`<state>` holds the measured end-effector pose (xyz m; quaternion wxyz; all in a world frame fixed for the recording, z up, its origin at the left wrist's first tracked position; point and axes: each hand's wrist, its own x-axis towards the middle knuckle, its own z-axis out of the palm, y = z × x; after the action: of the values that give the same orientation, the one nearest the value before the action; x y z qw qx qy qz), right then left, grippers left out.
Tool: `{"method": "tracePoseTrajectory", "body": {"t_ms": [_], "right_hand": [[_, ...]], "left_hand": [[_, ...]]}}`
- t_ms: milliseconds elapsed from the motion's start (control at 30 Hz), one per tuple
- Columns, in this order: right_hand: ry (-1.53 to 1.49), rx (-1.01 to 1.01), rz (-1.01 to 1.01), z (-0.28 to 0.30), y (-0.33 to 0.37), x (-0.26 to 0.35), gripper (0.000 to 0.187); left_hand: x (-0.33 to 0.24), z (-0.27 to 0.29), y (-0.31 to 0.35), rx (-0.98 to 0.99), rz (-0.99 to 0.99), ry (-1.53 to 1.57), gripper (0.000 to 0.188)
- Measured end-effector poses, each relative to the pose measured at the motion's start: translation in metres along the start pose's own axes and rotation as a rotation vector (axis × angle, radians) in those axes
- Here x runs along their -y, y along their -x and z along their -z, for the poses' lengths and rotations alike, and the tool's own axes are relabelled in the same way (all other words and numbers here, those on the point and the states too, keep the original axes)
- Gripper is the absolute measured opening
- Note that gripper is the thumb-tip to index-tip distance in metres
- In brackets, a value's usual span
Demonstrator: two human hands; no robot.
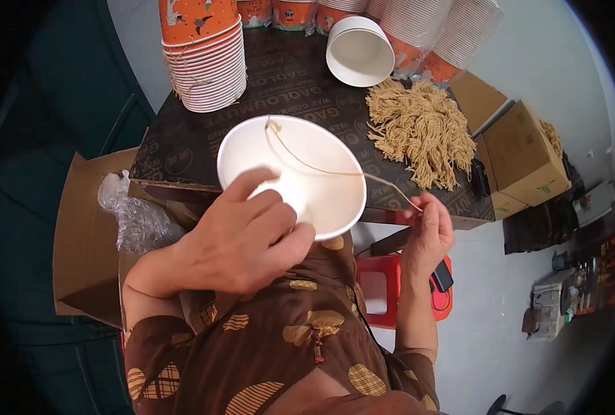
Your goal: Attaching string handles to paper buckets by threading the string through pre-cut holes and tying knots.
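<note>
A white paper bucket [331,149] is tipped with its mouth toward me, between my body and the table's near edge. A thin tan cord [307,163] starts at a small knot by its far inner wall, crosses the mouth and runs out over the right rim. The cord's free end is pinched between thumb and fingertips of my right hand [430,232]. My left hand [241,238] is over the bucket's near-left side, fingers bent and apart in front of the opening, with nothing visible in them. Its thumb is hidden.
On the dark table [279,83] stand a tall stack of orange-and-white paper buckets [207,76], one white bucket [360,54] on its side and a heap of tan cords [421,131]. Cardboard boxes [525,159] sit right; an open carton [89,242] is left, a red stool [380,294] below.
</note>
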<state>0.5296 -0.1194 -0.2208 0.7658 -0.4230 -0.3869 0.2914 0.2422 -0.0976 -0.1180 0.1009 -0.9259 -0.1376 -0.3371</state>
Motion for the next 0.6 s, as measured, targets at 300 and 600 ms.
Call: {"method": "tracePoseTrajectory", "body": {"t_ms": [300, 600], "right_hand": [[-0.246, -0.130, 0.099, 0.018, -0.023, 0.006, 0.021], [-0.270, 0.105, -0.034, 0.004, -0.011, -0.002, 0.040]], "left_hand": [[0.008, 0.024, 0.010, 0.081, 0.192, 0.271, 0.021], [0.025, 0.005, 0.030, 0.153, 0.375, 0.330, 0.012]]}}
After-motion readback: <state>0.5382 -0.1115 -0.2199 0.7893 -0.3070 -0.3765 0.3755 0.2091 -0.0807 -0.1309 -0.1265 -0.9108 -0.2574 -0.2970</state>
